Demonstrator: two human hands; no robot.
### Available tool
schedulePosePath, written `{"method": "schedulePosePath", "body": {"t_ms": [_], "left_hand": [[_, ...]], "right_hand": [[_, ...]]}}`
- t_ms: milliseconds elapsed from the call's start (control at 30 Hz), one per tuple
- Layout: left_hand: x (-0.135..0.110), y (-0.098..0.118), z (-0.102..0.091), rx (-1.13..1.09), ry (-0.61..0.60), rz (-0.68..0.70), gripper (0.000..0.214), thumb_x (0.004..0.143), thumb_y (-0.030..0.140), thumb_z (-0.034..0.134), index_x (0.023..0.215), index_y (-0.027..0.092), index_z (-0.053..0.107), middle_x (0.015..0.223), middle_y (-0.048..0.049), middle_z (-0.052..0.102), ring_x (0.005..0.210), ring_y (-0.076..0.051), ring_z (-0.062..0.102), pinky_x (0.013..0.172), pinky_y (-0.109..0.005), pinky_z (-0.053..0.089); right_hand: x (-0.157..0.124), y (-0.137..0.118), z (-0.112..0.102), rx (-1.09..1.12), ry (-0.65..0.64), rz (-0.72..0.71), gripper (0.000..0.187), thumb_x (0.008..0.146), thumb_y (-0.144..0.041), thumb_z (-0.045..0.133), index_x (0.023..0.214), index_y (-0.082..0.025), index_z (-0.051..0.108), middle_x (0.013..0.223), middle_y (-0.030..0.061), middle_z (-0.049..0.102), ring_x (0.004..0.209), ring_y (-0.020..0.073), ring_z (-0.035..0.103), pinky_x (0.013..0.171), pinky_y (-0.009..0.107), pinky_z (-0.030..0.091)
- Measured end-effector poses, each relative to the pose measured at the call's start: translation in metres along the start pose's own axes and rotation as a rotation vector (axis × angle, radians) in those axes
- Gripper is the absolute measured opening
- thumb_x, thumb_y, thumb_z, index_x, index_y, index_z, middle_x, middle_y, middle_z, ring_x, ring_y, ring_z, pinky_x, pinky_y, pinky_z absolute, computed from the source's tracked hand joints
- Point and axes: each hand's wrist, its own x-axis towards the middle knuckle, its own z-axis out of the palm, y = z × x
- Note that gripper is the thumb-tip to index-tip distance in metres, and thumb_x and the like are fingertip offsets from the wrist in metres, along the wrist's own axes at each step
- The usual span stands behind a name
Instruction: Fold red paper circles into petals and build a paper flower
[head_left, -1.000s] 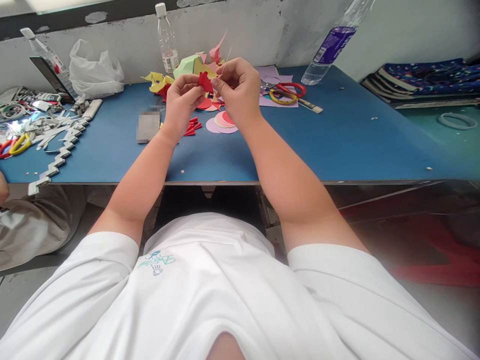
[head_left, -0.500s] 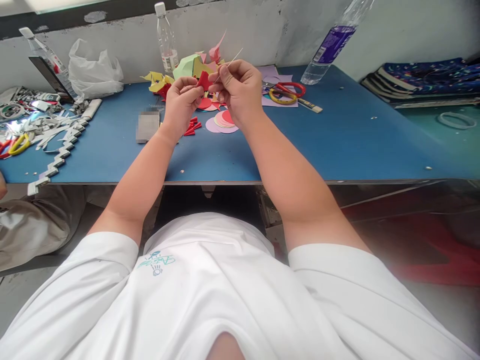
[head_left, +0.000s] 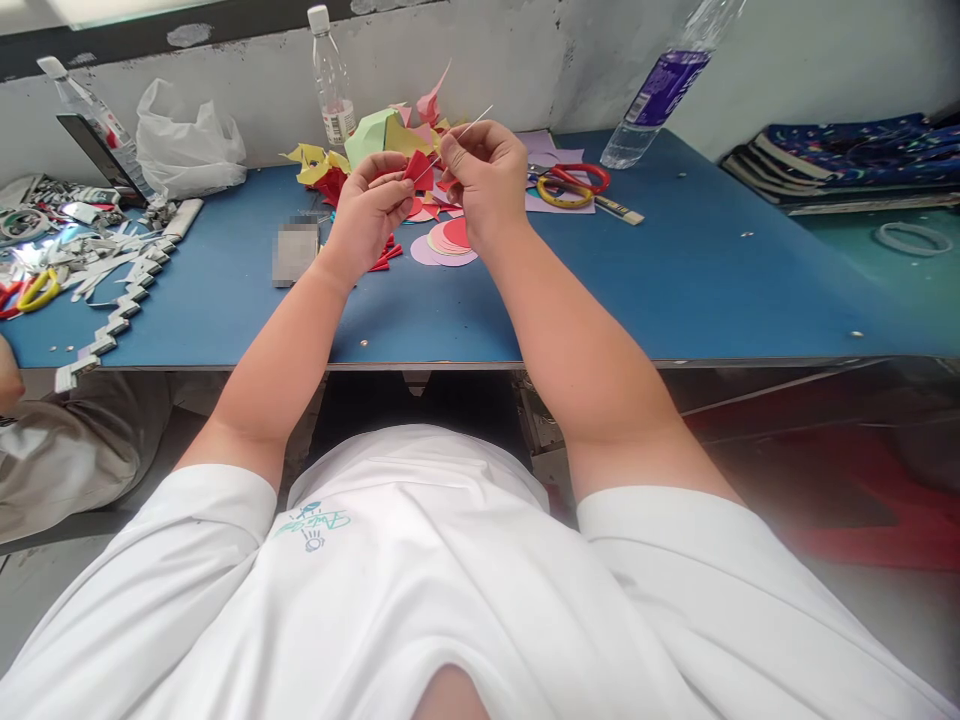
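Observation:
My left hand (head_left: 367, 210) is closed, pinching a small red paper piece (head_left: 418, 170) just above the blue table (head_left: 675, 270). My right hand (head_left: 484, 175) is closed on a thin pale stick (head_left: 469, 125) that points up and to the right, its lower end touching the red piece. Under my hands lie a stack of pink and red paper circles (head_left: 448, 242) and several small red paper cones (head_left: 384, 258).
Coloured paper scraps (head_left: 360, 145) are piled behind my hands. Red and yellow scissors (head_left: 574, 183) lie to the right, by a tilted water bottle (head_left: 660, 85). Another bottle (head_left: 331, 75), a white bag (head_left: 187, 135) and silver paper strips (head_left: 112, 270) sit at the left. Another person's sleeve (head_left: 60, 450) shows there.
The thin stick has come into view in my right hand and now slants up to the right. Both hands have shifted slightly lower, and the red piece has turned between my left fingers.

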Motion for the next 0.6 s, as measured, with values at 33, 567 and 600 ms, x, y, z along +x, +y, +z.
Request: {"method": "schedulePosePath", "body": {"t_ms": [33, 567, 600], "left_hand": [[0.0, 0.0, -0.001, -0.029, -0.014, -0.003, 0.034, 0.108, 0.001, 0.085, 0.096, 0.032, 0.079, 0.095, 0.0011, 0.081, 0.1, -0.019, 0.085, 0.103, -0.033, 0.069], [0.002, -0.004, -0.003, -0.133, 0.016, 0.019, 0.045, 0.106, -0.006, 0.083, 0.084, 0.032, 0.073, 0.08, 0.0049, 0.069, 0.082, -0.014, 0.073, 0.09, -0.025, 0.067], [0.003, -0.005, -0.004, -0.117, 0.021, 0.025, 0.044, 0.104, -0.004, 0.086, 0.085, 0.033, 0.073, 0.079, 0.0053, 0.07, 0.086, -0.015, 0.077, 0.093, -0.027, 0.068]], "right_hand": [[0.0, 0.001, -0.001, -0.004, -0.017, -0.012, 0.07, 0.078, -0.093, 0.115, 0.093, -0.04, 0.071, 0.097, 0.002, 0.078, 0.092, 0.0298, 0.07, 0.072, 0.045, 0.059], [0.009, 0.024, -0.001, 0.106, -0.103, 0.056, 0.038, 0.1, -0.036, 0.115, 0.099, -0.031, 0.077, 0.094, -0.0025, 0.084, 0.087, 0.0209, 0.081, 0.072, 0.035, 0.066], [0.007, 0.022, -0.001, 0.131, -0.114, 0.077, 0.045, 0.095, -0.043, 0.121, 0.1, -0.032, 0.078, 0.094, -0.0024, 0.085, 0.089, 0.022, 0.082, 0.076, 0.036, 0.068]]}}
